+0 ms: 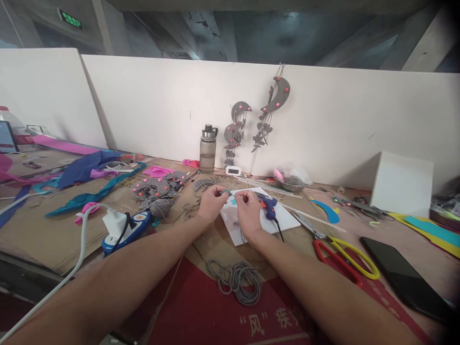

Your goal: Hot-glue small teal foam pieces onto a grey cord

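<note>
Here both hands meet over the white foam board (283,218) mid-counter; left hand (210,203) and right hand (248,209) each have fingers pinched together on a small teal piece (230,194) held between them, kept up close for fine work. Glue gun (268,206) lies just right, within reach; grey cord coil (237,281) near; scissors (341,254) right
</note>
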Demonstrator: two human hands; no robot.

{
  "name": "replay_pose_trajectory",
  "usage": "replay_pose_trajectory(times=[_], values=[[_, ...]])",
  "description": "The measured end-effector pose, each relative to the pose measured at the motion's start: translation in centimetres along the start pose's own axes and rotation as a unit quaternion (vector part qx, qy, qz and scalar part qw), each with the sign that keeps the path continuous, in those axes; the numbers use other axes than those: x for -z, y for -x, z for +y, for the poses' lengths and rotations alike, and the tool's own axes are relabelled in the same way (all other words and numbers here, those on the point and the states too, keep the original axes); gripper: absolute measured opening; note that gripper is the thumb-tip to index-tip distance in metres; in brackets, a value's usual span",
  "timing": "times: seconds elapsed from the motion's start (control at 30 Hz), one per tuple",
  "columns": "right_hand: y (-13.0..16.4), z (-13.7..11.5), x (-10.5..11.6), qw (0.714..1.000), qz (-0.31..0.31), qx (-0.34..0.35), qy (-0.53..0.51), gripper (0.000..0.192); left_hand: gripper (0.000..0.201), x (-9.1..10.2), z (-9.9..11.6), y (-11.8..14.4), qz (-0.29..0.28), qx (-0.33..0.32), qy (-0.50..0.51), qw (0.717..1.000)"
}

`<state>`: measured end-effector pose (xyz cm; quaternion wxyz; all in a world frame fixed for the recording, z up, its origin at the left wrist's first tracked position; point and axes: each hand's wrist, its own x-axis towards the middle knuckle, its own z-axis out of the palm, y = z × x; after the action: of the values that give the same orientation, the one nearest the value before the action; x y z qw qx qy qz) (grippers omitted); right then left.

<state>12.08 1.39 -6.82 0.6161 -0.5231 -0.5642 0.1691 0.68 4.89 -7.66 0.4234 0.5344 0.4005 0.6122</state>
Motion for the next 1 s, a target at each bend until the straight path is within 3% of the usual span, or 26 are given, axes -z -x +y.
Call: replay_pose_trajectory(times=[0.2, 0.43, 0.57, 0.67, 0.83, 1.0], values=[[1.0, -0.8, 0.0, 0.996, -0.061, 0.065, -0.017, 0.019, 0.02, 0.3, -0.2, -0.5, 0.019, 0.055, 0.111, 0.992], [0.6, -0.7, -0.3, 0.996, -0.079, 0.006, 0.033, 0.028, 0.024, 0.5, 0.1, -0.8, 0.028, 0.068, 0.143, 0.987], [-0.4, -1.3, 0.2, 0.974, -0.183, 0.014, 0.13, 0.015, 0.024, 0.6, 0.3, -1.0, 0.036, 0.07, 0.14, 0.987], [-0.5, -2.1, 0.9, 0.946, -0.255, 0.059, 0.191, 0.012, 0.025, 0.9, 0.3, -1.3, 0.044, 0.073, 0.138, 0.987], [0.8, -5.5, 2.3, 0.921, -0.271, 0.147, 0.238, 0.012, 0.023, 1.3, -0.1, -1.7, 0.052, 0.071, 0.133, 0.987], [1.8, -11.1, 4.7, 0.923, -0.329, 0.147, 0.137, 0.029, 0.018, 1.6, -0.1, -1.8, 0.069, 0.07, 0.111, 0.989]])
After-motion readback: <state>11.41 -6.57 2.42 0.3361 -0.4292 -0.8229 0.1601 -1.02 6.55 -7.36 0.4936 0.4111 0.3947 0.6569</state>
